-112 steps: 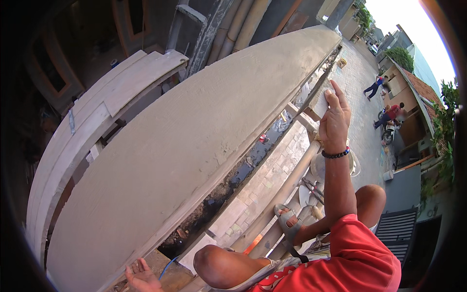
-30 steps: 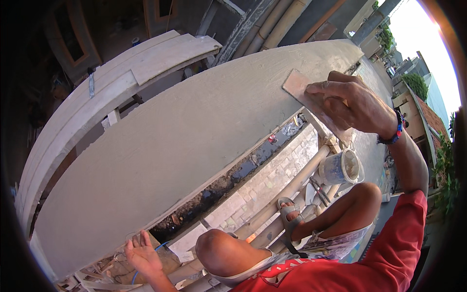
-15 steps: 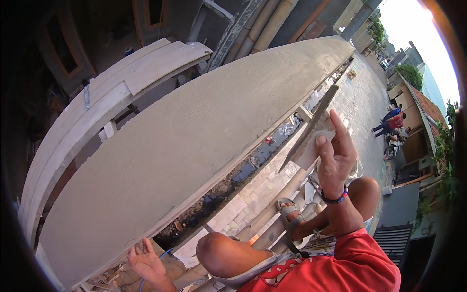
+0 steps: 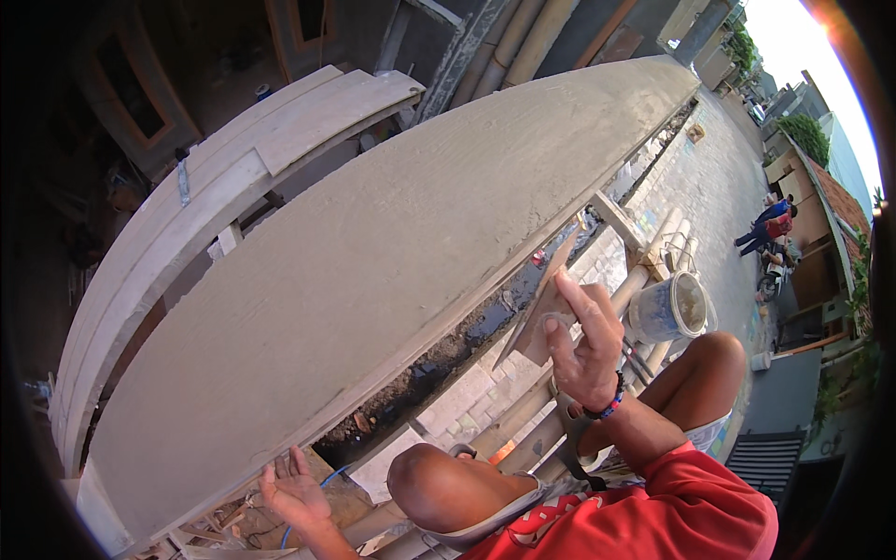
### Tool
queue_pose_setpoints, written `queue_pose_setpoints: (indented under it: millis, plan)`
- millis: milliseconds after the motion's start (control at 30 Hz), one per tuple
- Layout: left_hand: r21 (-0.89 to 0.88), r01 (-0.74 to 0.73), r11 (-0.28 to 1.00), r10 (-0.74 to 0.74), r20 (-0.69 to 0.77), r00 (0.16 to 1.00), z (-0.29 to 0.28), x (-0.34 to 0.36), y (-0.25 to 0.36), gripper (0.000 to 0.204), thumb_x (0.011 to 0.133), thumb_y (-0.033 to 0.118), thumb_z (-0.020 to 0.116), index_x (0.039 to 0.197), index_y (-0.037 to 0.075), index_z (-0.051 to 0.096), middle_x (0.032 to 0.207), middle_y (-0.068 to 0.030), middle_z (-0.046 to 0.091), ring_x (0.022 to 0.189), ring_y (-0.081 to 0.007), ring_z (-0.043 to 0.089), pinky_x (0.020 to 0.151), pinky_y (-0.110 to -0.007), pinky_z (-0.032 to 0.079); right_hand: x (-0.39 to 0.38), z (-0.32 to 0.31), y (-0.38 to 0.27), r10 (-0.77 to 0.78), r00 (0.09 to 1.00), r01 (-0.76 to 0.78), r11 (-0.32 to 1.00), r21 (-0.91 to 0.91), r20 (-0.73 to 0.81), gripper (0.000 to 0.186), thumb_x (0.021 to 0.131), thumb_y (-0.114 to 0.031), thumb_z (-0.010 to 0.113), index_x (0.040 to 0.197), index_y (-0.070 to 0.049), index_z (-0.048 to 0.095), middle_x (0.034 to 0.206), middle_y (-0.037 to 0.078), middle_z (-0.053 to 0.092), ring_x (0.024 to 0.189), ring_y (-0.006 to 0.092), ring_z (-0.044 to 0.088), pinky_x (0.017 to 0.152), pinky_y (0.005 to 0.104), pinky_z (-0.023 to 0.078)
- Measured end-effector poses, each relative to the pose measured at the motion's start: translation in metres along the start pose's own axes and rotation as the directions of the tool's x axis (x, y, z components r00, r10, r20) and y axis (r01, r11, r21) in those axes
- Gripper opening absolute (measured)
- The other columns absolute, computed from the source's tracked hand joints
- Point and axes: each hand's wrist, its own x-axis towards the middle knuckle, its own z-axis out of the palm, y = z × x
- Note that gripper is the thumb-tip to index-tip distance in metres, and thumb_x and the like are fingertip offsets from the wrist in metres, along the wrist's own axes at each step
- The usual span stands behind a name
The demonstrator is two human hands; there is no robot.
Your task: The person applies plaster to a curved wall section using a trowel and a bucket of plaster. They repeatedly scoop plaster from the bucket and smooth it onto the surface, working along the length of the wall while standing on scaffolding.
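My right hand (image 4: 590, 350) grips a flat plastering float (image 4: 539, 334), tilted up on edge so that its thin side faces the wall. A narrow gap separates it from the grey, freshly plastered wall surface (image 4: 355, 271), which curves from lower left to upper right with faint streaks in it. My left hand (image 4: 296, 493) is at the lower left, palm up with fingers loosely spread. Its fingertips lie by the near edge of the plastered surface; whether they touch it I cannot tell.
Bamboo poles (image 4: 532, 397) lie beneath my legs. A mortar-stained bucket (image 4: 667, 308) stands beyond my right hand. A dark, wet ditch (image 4: 411, 387) runs below the wall's near edge. White curved boards (image 4: 224, 191) are on the far side. Several people (image 4: 770, 224) are by a motorbike on the paved street.
My right hand has drawn the float down and left, nearer to me. The bucket has come into sight behind it. My left hand stays by the edge; the whole view has shifted slightly.
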Motion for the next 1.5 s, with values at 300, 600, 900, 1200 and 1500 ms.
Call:
queue_pose_setpoints:
  millis: [300,600,900,1200,1500]
  plan:
    - [0.027,0.008,1.000,-0.006,-0.044,0.999,0.010,-0.002,-0.004,0.049,0.085,0.020,0.061,0.124,0.001,0.039,0.123,-0.0176,0.042,0.110,-0.0302,0.049,0.101,-0.041,0.044,0.003,0.011,-0.010,0.017,0.989,-0.016,1.000,-0.010,0.149,0.052,0.077,0.005,0.061,0.129,0.001,0.055,0.085,0.014,0.051,0.070,0.0250,0.050,0.062,0.0350,0.043]
    - [-0.034,0.014,0.999,-0.015,-0.022,1.000,0.009,-0.004,-0.003,0.044,0.085,0.019,0.061,0.122,0.001,0.045,0.126,-0.0148,0.045,0.107,-0.0292,0.051,0.098,-0.040,0.046,0.128,-0.127,-0.028,-0.073,0.885,0.215,0.941,-0.263,0.460,0.037,0.084,-0.002,0.050,0.120,0.000,0.062,0.083,0.012,0.054,0.070,0.0227,0.054,0.063,0.0331,0.044]
    - [-0.076,0.065,0.995,-0.065,-0.004,0.998,-0.008,0.006,-0.001,0.045,0.090,0.020,0.056,0.129,0.003,0.042,0.138,-0.0154,0.038,0.126,-0.0270,0.038,0.106,-0.045,0.039,0.171,-0.078,-0.055,-0.146,0.558,0.498,0.846,-0.190,0.817,0.026,0.088,-0.011,0.058,0.112,-0.003,0.066,0.077,0.013,0.054,0.063,0.0257,0.057,0.059,0.0392,0.048]
    - [-0.024,0.041,0.999,-0.042,-0.003,0.999,0.011,-0.003,-0.003,0.049,0.082,0.020,0.064,0.124,0.001,0.045,0.129,-0.0175,0.044,0.111,-0.0302,0.049,0.100,-0.041,0.045,0.226,-0.182,0.074,0.198,0.715,0.410,0.658,-0.631,0.671,0.039,0.086,-0.005,0.049,0.123,-0.008,0.062,0.116,0.016,0.064,0.108,0.0301,0.060,0.101,0.0393,0.043]
    - [0.008,-0.028,1.000,0.028,-0.087,0.996,0.016,-0.007,0.000,0.048,0.083,0.019,0.064,0.121,0.000,0.040,0.123,-0.0178,0.039,0.108,-0.0312,0.047,0.101,-0.042,0.045,0.063,-0.067,-0.006,0.105,0.992,-0.108,0.993,-0.038,-0.075,0.044,0.086,-0.003,0.060,0.129,0.001,0.057,0.092,0.008,0.061,0.084,0.0125,0.058,0.072,0.0240,0.048]
